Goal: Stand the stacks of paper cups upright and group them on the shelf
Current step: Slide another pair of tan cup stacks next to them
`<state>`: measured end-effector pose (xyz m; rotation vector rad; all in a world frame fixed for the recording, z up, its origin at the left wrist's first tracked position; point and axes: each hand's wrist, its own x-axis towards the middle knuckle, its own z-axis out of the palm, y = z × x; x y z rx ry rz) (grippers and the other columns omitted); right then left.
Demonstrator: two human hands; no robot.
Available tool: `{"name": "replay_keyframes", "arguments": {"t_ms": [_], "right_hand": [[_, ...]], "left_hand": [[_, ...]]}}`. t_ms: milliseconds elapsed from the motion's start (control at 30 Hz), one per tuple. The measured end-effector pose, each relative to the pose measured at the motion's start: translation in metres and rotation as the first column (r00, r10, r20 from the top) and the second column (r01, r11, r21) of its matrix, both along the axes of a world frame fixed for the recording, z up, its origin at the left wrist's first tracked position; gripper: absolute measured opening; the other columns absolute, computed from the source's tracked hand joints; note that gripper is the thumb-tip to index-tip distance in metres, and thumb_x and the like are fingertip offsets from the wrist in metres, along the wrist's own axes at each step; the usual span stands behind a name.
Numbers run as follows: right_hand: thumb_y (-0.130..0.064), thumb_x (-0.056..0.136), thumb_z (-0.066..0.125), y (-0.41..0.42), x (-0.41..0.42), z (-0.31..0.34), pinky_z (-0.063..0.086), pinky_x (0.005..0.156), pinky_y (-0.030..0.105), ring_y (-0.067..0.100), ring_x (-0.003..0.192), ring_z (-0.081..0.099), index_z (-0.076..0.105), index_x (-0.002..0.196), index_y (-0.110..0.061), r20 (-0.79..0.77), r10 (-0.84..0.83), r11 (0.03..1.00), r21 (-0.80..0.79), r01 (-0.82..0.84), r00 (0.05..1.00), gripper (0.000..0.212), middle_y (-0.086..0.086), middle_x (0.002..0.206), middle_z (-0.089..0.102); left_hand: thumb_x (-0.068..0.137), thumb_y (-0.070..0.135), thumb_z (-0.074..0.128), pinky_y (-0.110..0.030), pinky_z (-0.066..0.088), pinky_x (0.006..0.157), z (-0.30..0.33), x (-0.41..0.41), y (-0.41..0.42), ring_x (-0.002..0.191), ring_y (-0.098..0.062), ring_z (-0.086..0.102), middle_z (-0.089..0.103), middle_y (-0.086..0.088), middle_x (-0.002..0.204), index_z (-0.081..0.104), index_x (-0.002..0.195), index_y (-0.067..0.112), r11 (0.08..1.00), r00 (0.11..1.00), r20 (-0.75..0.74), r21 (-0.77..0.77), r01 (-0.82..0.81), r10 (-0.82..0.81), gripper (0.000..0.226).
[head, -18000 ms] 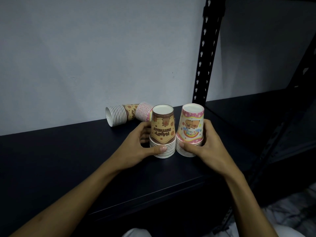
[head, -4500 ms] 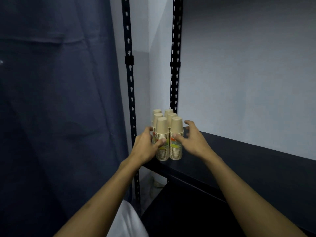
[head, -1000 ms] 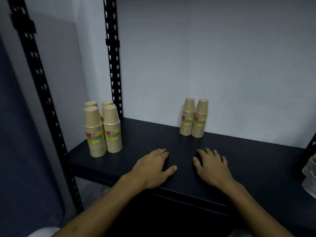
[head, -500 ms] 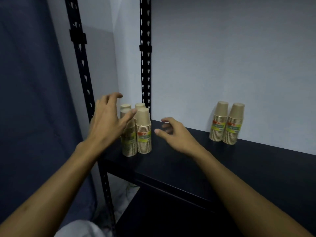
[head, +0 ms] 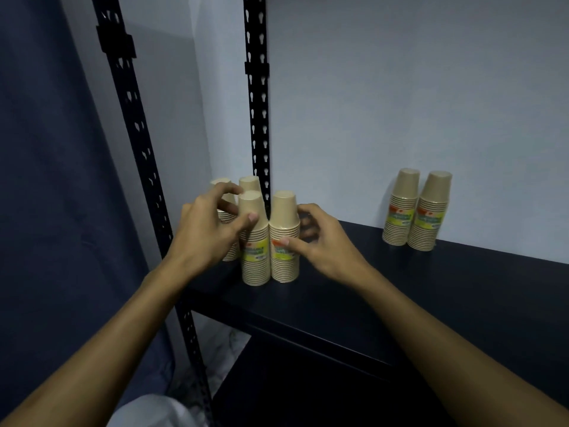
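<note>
Four tan paper-cup stacks stand upside down in a tight cluster at the left corner of the dark shelf [head: 354,300]. My left hand [head: 204,234] grips the front left stack [head: 255,257], thumb on its front and fingers curled behind it, partly hiding the back left stack [head: 220,184]. The back right stack [head: 250,182] shows only its top. My right hand [head: 321,246] holds the front right stack [head: 284,260], thumb on its label and fingers round its far side. A pair of the same stacks [head: 415,211] stands upright against the wall further right.
Two black perforated shelf posts rise at the left, a rear post [head: 258,118] right behind the cluster and a front post [head: 135,155] beside my left wrist. A dark blue curtain [head: 46,211] hangs left of the shelf. The pale wall [head: 400,103] backs the shelf.
Both hands have moved in from beside the left cluster and closed round its two front stacks. The stacks have stayed in place.
</note>
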<state>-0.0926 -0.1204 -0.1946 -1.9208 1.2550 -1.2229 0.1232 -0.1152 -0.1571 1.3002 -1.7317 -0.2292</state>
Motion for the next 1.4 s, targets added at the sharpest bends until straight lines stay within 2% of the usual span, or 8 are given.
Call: {"name": "replay_keyframes", "arguments": {"t_ms": [167, 300, 400, 633, 867, 1067, 1233, 1400], "right_hand": [[-0.027, 0.085, 0.08, 0.023, -0.053, 0.0, 0.06, 0.082, 0.027, 0.008, 0.099, 0.069, 0.051, 0.133, -0.024, -0.005, -0.063, 0.998, -0.017, 0.063, 0.998, 0.056, -0.008, 0.11, 0.066], [-0.015, 0.083, 0.081, 0.045, -0.098, 0.004, 0.057, 0.069, 0.018, -0.001, 0.08, 0.07, 0.051, 0.126, -0.016, 0.04, -0.147, 0.989, -0.022, 0.148, 0.988, 0.053, -0.005, 0.094, 0.059], [-0.011, 0.081, 0.081, 0.06, -0.132, 0.003, 0.054, 0.065, 0.013, -0.004, 0.071, 0.068, 0.051, 0.125, -0.015, 0.06, -0.219, 0.975, -0.021, 0.22, 0.974, 0.053, -0.001, 0.095, 0.056], [-0.018, 0.081, 0.082, 0.086, -0.187, -0.003, 0.057, 0.071, 0.02, 0.007, 0.084, 0.073, 0.052, 0.128, -0.016, 0.078, -0.342, 0.937, -0.041, 0.346, 0.937, 0.055, 0.001, 0.099, 0.061], [-0.031, 0.079, 0.083, 0.088, -0.197, -0.021, 0.061, 0.086, 0.038, 0.014, 0.102, 0.071, 0.055, 0.125, -0.022, 0.137, -0.37, 0.925, -0.035, 0.378, 0.919, 0.054, -0.001, 0.108, 0.071], [-0.027, 0.078, 0.083, 0.086, -0.2, -0.041, 0.059, 0.093, 0.038, 0.011, 0.109, 0.068, 0.058, 0.124, -0.023, 0.114, -0.348, 0.937, 0.023, 0.348, 0.931, 0.051, -0.007, 0.116, 0.07], [-0.028, 0.08, 0.083, 0.077, -0.203, -0.049, 0.058, 0.092, 0.031, 0.001, 0.108, 0.065, 0.052, 0.131, -0.029, -0.014, -0.346, 0.935, 0.077, 0.346, 0.938, 0.06, -0.014, 0.121, 0.068], [-0.033, 0.079, 0.084, 0.061, -0.21, -0.047, 0.056, 0.084, 0.024, 0.001, 0.102, 0.065, 0.052, 0.127, -0.028, -0.087, -0.378, 0.923, 0.034, 0.382, 0.922, 0.059, -0.013, 0.115, 0.067]], "left_hand": [[0.08, 0.037, 0.083, -0.039, 0.062, 0.071, -0.006, -0.047, -0.008, 0.071, -0.006, 0.069, 0.071, 0.008, 0.088, 0.064, 0.116, 0.032, 0.99, 0.987, -0.074, -0.012, 0.144, -0.144, 0.041], [0.081, 0.036, 0.082, -0.013, 0.051, 0.057, -0.009, -0.1, -0.01, 0.065, 0.006, 0.066, 0.072, 0.01, 0.086, 0.063, 0.116, 0.031, 0.966, 0.963, -0.084, -0.04, 0.254, -0.256, 0.04], [0.081, 0.037, 0.082, -0.012, 0.05, 0.056, -0.01, -0.138, -0.012, 0.06, 0.007, 0.064, 0.072, 0.012, 0.087, 0.064, 0.118, 0.032, 0.945, 0.939, -0.103, -0.035, 0.325, -0.327, 0.041], [0.082, 0.044, 0.079, -0.03, 0.058, 0.068, -0.016, -0.201, -0.01, 0.061, -0.001, 0.065, 0.072, 0.014, 0.09, 0.063, 0.122, 0.035, 0.9, 0.891, -0.121, -0.062, 0.432, -0.437, 0.044], [0.083, 0.04, 0.079, -0.013, 0.054, 0.065, -0.041, -0.213, -0.013, 0.077, 0.003, 0.068, 0.065, 0.01, 0.104, 0.054, 0.131, 0.033, 0.823, 0.805, -0.238, 0.039, 0.567, -0.543, 0.054], [0.079, 0.047, 0.078, -0.015, 0.055, 0.079, -0.084, -0.208, -0.019, 0.091, 0.005, 0.064, 0.066, 0.018, 0.108, 0.056, 0.127, 0.033, 0.743, 0.783, -0.069, 0.274, 0.611, -0.618, 0.055], [0.076, 0.049, 0.08, -0.003, 0.047, 0.072, -0.084, -0.212, -0.028, 0.09, 0.01, 0.063, 0.066, 0.022, 0.103, 0.055, 0.122, 0.034, 0.76, 0.791, -0.011, 0.268, 0.592, -0.612, 0.055], [0.077, 0.047, 0.081, -0.008, 0.048, 0.076, -0.081, -0.22, -0.043, 0.096, 0.002, 0.063, 0.066, 0.015, 0.117, 0.054, 0.132, 0.026, 0.775, 0.792, 0.062, 0.267, 0.573, -0.607, 0.065]]}}
